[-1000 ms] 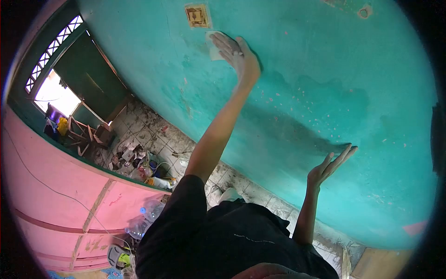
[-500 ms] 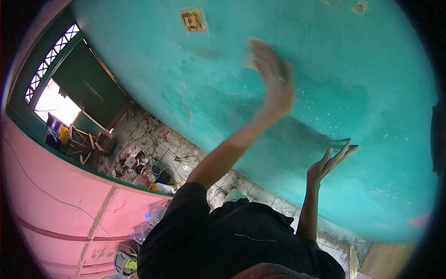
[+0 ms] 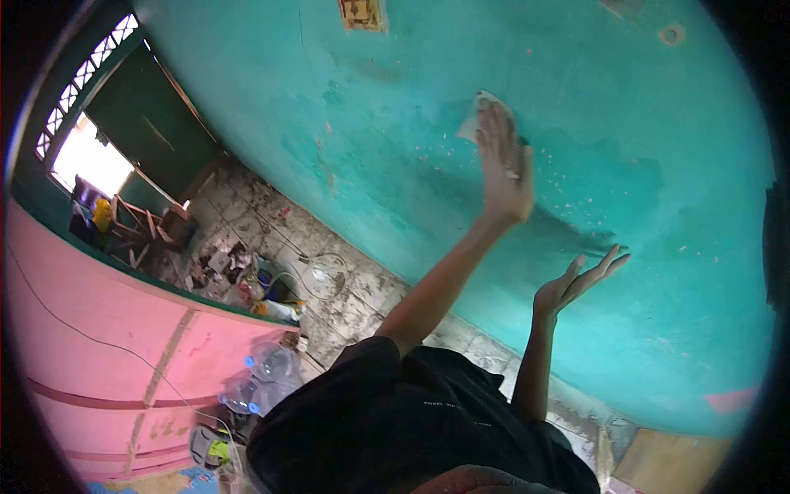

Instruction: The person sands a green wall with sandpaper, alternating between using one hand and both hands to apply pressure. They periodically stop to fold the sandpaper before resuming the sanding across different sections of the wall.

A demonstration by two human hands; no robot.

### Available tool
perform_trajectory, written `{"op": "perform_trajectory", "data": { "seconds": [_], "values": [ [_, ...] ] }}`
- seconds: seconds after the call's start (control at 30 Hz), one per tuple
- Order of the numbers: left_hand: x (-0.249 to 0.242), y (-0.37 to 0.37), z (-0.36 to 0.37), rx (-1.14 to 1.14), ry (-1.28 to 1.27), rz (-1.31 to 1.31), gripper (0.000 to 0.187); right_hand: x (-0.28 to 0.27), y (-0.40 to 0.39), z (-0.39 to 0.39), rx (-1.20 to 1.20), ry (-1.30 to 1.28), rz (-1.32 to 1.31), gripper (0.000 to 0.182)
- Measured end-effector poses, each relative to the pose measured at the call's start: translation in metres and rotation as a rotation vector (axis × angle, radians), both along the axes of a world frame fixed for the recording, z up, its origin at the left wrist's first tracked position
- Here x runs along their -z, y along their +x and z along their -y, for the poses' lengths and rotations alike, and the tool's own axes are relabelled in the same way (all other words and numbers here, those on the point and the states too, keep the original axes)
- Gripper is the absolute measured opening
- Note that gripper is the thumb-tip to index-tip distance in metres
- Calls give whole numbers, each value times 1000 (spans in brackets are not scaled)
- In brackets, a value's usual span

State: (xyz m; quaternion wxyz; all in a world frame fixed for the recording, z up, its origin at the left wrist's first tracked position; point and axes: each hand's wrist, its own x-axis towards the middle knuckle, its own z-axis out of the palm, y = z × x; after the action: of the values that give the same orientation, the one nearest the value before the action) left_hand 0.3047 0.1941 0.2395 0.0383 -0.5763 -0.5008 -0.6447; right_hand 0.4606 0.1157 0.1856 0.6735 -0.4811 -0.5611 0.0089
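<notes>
A pale sheet [image 3: 470,128] that looks like sandpaper lies against the turquoise wall [image 3: 395,123]. My left hand [image 3: 504,165] presses it there, fingers stretched over it and whitish dust on the skin. Part of the sheet is hidden under the fingers. Around that hand the wall has darker patches and many small pale specks. Lower and to the right, my right hand [image 3: 568,284] is open and empty, its fingers spread and their tips right at the wall over a shadow.
Above is a worn switch plate [image 3: 360,14]. Rubbish [image 3: 239,276] is strewn on the dirty tiled floor [image 3: 346,288] near a dark green door [image 3: 152,123]. Plastic bottles [image 3: 267,375] stand by the pink wall [image 3: 99,329]. A wooden board [image 3: 671,463] is at lower right.
My left hand has swept a little down and right across the wall with the sheet. The right hand stays nearly in place. The view has shifted slightly.
</notes>
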Motion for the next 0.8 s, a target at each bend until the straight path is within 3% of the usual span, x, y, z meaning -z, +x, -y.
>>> {"op": "perform_trajectory", "data": {
  "seconds": [0.07,0.13,0.2,0.3,0.37,0.43,0.47,0.53,0.63,0.7,0.8],
  "values": [
    [20,-45,-19,-28,183,168,64,-4,3,6,-5,14,35,61],
    [34,-117,-41,-120,207,393,64,1,9,7,12,8,44,60],
    [51,-200,-60,-310,140,367,63,13,9,8,6,-37,45,59],
    [55,-266,-76,-211,229,532,63,17,-1,2,3,-72,14,59],
    [49,-210,-69,-411,103,519,63,20,-13,1,7,-88,-3,59],
    [77,-133,-64,-460,63,389,62,17,-27,-10,-36,-86,-9,62],
    [93,-91,-59,-502,-105,320,61,16,-33,-15,-43,-87,7,62],
    [103,-43,-14,-177,-97,346,60,18,-41,-23,13,-103,80,67],
    [108,-138,-42,-327,25,313,61,23,-46,-33,93,-102,88,71],
    [92,-228,-66,-325,64,517,62,23,-45,-32,98,-120,118,72],
    [78,-228,-68,-390,55,504,62,25,-46,-31,112,-126,120,74]
  ]
}}
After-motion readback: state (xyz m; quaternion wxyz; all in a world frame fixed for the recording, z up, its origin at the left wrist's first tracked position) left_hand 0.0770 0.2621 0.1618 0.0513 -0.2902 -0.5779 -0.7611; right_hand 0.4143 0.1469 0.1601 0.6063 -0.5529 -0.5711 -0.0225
